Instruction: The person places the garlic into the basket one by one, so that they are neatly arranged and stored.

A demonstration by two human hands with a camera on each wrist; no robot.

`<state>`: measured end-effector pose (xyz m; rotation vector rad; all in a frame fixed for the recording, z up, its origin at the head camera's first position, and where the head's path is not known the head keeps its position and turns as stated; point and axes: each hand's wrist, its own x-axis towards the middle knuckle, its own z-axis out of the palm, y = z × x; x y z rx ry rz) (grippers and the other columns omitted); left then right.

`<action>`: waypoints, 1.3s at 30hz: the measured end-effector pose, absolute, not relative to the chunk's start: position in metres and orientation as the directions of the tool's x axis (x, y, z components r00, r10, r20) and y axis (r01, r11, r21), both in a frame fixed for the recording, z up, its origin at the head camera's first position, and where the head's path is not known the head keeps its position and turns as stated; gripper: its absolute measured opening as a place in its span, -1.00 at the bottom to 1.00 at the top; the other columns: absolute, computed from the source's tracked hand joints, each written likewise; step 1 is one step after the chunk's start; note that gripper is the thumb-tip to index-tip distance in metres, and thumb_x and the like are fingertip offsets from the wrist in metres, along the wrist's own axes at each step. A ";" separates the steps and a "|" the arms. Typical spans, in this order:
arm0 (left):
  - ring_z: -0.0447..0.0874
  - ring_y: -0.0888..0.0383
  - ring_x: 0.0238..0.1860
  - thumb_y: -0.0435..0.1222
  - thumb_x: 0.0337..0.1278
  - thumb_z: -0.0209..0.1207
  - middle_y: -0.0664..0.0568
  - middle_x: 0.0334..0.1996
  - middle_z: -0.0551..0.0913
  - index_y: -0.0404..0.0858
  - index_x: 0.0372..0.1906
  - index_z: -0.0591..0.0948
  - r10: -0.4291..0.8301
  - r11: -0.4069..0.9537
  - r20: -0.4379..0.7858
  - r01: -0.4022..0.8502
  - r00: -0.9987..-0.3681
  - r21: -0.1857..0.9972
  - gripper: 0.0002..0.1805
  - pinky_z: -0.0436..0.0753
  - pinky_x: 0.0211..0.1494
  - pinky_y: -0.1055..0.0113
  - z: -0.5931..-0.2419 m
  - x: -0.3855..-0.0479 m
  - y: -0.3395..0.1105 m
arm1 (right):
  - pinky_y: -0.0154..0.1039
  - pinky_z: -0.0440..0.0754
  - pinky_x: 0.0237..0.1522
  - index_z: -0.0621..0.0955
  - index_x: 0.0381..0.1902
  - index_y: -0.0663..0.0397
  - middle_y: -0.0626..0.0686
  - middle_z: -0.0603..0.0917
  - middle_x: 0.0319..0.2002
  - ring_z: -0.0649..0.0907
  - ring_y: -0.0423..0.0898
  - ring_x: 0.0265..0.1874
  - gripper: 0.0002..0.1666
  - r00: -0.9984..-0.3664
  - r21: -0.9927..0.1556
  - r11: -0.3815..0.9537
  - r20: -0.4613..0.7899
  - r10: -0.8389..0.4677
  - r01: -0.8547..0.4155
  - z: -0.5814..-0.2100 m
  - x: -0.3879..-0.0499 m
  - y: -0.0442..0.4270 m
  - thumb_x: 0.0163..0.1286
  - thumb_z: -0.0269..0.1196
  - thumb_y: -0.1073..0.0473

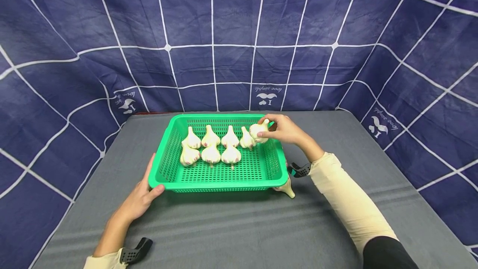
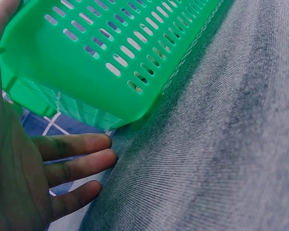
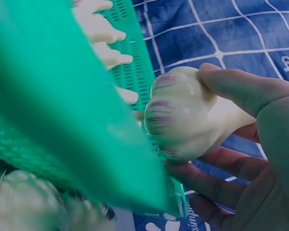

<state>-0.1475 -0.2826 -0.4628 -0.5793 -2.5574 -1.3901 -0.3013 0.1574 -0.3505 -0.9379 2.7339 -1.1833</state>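
My right hand (image 1: 284, 129) pinches a garlic bulb (image 1: 257, 131) between thumb and fingers, over the back right of the green basket (image 1: 220, 186). In the right wrist view, purple streaks mark the held bulb (image 3: 180, 118), and its stem points toward the palm. Several other garlic bulbs (image 1: 210, 155) sit in two rows inside the basket, stems mostly pointing back. At the basket's front left corner, my left hand (image 1: 137, 199) holds the rim, thumb at the front. The left wrist view shows three of its fingers (image 2: 82, 171) extended below the basket wall.
Another garlic bulb (image 1: 286, 188) lies outside the basket by its front right corner, partly hidden. More bulbs (image 3: 29, 202) appear below the rim in the right wrist view. A grey cloth (image 1: 224, 231) covers the table; blue gridded curtains (image 1: 235, 24) hang behind and at the sides.
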 end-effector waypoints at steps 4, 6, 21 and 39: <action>-0.06 0.53 0.37 -0.16 0.34 0.11 -0.35 0.52 -0.04 0.08 0.60 -0.29 0.254 0.485 0.326 0.412 -0.911 0.772 -0.02 -0.01 0.26 0.65 -0.463 -0.147 -0.283 | -0.21 0.57 -0.33 0.66 -0.02 0.13 0.05 0.68 -0.21 0.72 -0.03 -0.36 -0.57 -0.806 -0.660 0.543 0.168 -0.567 -0.519 -0.349 -0.303 0.154 0.22 0.46 0.05; -0.05 0.53 0.37 -0.17 0.34 0.11 -0.36 0.52 -0.04 0.10 0.60 -0.29 0.252 0.485 0.330 0.413 -0.910 0.771 -0.02 -0.01 0.26 0.65 -0.463 -0.147 -0.283 | -0.21 0.55 -0.36 0.65 -0.01 0.11 0.05 0.68 -0.22 0.71 -0.01 -0.37 -0.57 -0.797 -0.654 0.553 0.130 -0.590 -0.516 -0.345 -0.303 0.150 0.24 0.44 0.03; -0.02 0.51 0.37 -0.13 0.35 0.11 -0.36 0.51 -0.01 0.11 0.60 -0.29 0.255 0.490 0.328 0.414 -0.910 0.767 -0.03 0.01 0.26 0.65 -0.461 -0.146 -0.283 | -0.29 0.36 -0.46 0.51 -0.47 -0.01 -0.06 0.54 -0.52 0.39 -0.20 -0.60 -0.69 -0.701 -0.527 0.630 -0.088 -0.708 -0.570 -0.340 -0.315 0.125 0.31 0.36 -0.01; 0.00 0.50 0.36 -0.15 0.34 0.12 -0.35 0.51 0.01 0.12 0.60 -0.28 0.250 0.495 0.330 0.414 -0.910 0.764 -0.02 0.03 0.24 0.67 -0.462 -0.146 -0.283 | -0.29 0.48 -0.46 0.58 -0.31 0.07 0.00 0.59 -0.69 0.68 0.17 -0.53 -0.65 -0.700 -0.411 0.758 -0.317 -0.640 -0.507 -0.347 -0.317 0.097 0.26 0.41 -0.08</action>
